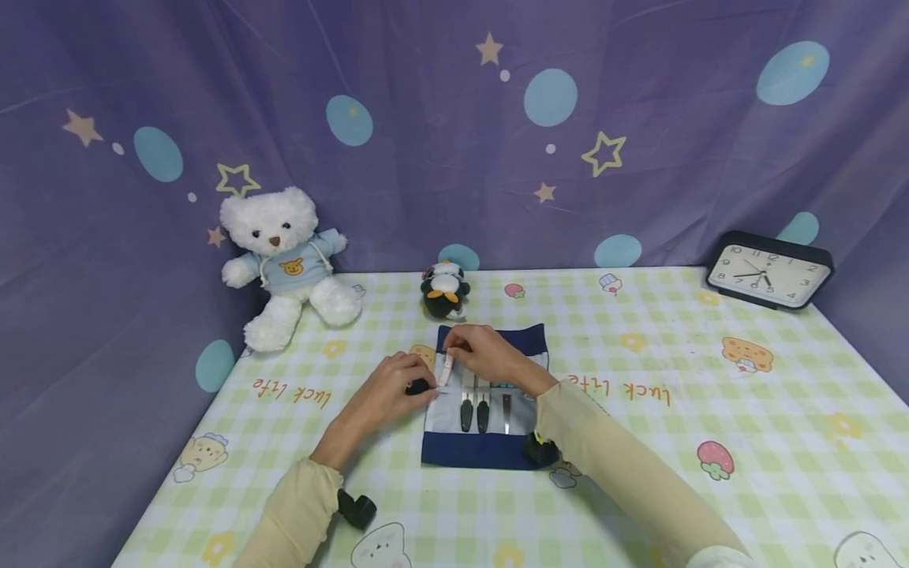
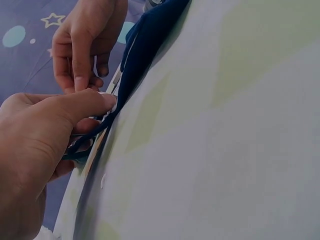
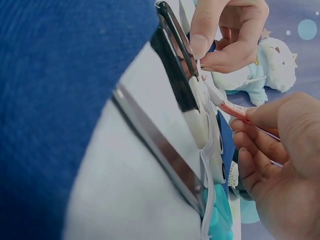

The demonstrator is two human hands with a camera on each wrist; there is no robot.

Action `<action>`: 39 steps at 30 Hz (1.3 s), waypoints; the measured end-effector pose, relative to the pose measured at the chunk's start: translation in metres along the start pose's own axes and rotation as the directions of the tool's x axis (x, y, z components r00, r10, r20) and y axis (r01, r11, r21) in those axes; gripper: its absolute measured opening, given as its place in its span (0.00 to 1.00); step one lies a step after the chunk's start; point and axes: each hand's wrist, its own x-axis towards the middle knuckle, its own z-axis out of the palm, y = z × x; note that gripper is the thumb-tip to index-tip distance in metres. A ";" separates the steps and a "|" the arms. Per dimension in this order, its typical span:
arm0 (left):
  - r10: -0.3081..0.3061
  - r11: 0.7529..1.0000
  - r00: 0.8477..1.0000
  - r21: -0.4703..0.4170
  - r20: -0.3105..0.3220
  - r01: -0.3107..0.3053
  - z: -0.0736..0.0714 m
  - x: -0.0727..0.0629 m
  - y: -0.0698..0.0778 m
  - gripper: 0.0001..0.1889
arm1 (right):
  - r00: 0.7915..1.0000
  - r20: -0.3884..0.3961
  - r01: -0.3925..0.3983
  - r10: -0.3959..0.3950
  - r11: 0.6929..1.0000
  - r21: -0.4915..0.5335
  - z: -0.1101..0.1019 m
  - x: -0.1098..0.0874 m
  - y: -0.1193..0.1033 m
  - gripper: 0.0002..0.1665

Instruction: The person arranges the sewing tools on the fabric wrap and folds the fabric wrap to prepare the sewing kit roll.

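Note:
A navy-and-light-grey cloth tool pouch (image 1: 484,451) lies unfolded on the table. My right hand (image 1: 490,353) pinches a white measuring tape with red markings (image 3: 234,111) at the pouch's upper left. My left hand (image 1: 387,390) grips the pouch's left edge, its thumb (image 2: 95,105) over the navy fabric. Black-handled tools (image 1: 483,415) and a slim metal tool (image 1: 506,414) stand in the pocket band. A turquoise item (image 3: 220,215) shows partly beside them. The dark thing (image 1: 417,386) beneath my left fingers is too small to tell.
A white teddy bear (image 1: 294,264) sits at the back left. Behind the pouch is a penguin toy (image 1: 445,290), and a black-framed clock (image 1: 770,270) stands back right. A checked cloth (image 1: 639,473) covers the table; a purple curtain (image 1: 454,197) hangs behind.

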 end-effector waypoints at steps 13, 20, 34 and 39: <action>-0.041 0.998 0.999 -0.055 0.010 0.041 0.002 0.000 -0.001 0.06 | 0.999 0.051 0.007 -0.007 1.000 0.008 0.003 0.002 0.000 0.08; -0.020 0.998 1.000 -0.055 -0.008 0.019 0.002 0.000 0.000 0.07 | 0.999 0.044 0.003 -0.003 1.000 0.003 0.004 0.003 0.002 0.08; -0.031 0.999 0.999 -0.031 -0.014 0.031 0.002 0.000 0.000 0.06 | 0.998 0.034 0.053 -0.053 0.999 0.007 0.006 0.005 0.001 0.09; -0.027 1.000 0.999 -0.012 -0.022 0.027 0.003 0.000 0.000 0.06 | 0.998 0.038 0.049 -0.049 0.999 0.002 0.010 0.004 0.000 0.08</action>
